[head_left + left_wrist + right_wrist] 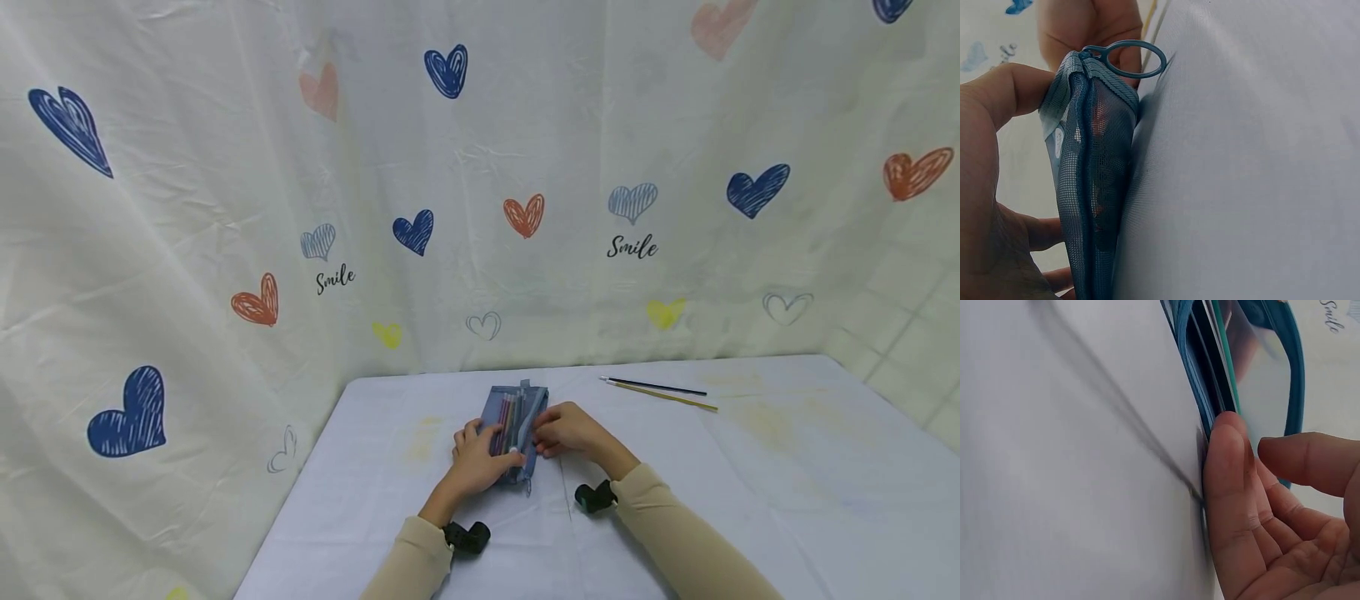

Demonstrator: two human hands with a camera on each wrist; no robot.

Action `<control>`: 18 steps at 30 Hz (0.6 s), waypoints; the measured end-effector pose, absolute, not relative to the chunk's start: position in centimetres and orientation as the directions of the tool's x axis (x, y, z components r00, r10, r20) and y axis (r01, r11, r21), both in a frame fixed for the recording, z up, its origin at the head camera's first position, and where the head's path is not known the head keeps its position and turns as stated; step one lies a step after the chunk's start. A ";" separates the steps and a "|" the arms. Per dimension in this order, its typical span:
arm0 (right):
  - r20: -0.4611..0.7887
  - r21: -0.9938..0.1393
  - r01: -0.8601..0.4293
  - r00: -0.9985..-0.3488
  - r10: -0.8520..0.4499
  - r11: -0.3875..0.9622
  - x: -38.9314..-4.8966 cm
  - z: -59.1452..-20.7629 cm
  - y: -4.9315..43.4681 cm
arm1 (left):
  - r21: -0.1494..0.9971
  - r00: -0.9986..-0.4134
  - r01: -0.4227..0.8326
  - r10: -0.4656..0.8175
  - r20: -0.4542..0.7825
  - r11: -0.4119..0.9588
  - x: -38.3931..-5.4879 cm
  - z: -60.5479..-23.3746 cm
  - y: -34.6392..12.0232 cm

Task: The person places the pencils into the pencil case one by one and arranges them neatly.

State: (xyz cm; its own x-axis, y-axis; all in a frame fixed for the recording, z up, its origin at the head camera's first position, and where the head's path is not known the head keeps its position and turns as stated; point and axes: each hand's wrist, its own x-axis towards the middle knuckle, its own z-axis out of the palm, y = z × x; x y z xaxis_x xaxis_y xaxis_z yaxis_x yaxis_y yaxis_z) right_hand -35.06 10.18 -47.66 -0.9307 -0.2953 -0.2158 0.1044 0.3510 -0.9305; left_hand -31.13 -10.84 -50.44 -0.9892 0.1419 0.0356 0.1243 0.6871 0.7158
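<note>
A blue mesh pencil case [494,407] lies on the table with several coloured pencils [506,412] showing in it. My left hand [476,460] rests on the case from above, thumb and fingers spread and pressing on its top face. In the left wrist view, the thumb touches the case near its zip end, where a blue ring pull [1164,62] sticks out. My right hand [570,429] is at the case's right side. In the right wrist view, its fingertips touch the unzipped edge [1200,394], with the thumb held apart. Green and dark items show inside the opening.
Two long thin sticks like pencils, one black [660,386] and one gold-coloured [667,395], lie on the white tablecloth [750,500] to the right, behind the right hand. A white curtain [480,150] with printed hearts hangs behind the table.
</note>
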 end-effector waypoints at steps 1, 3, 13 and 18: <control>-0.218 -0.928 0.107 -0.933 -0.287 0.357 -35.1 -47.6 10.4 | 0.716 -0.990 0.121 0.139 0.034 0.688 -31.1 -50.4 -10.8; -0.225 -0.920 0.115 -0.938 -0.264 0.376 -35.2 -47.7 10.9 | 0.716 -0.991 0.116 0.133 0.033 0.689 -31.2 -50.4 -10.7; -0.139 -0.902 0.010 -0.954 -0.266 0.433 -36.1 -47.2 15.6 | 0.720 -0.991 0.111 0.126 0.033 0.685 -31.1 -50.4 -10.7; -0.053 -0.850 -0.053 -0.981 -0.185 0.525 -36.6 -47.2 18.6 | 0.726 -0.990 0.123 0.138 0.040 0.677 -31.0 -50.4 -10.8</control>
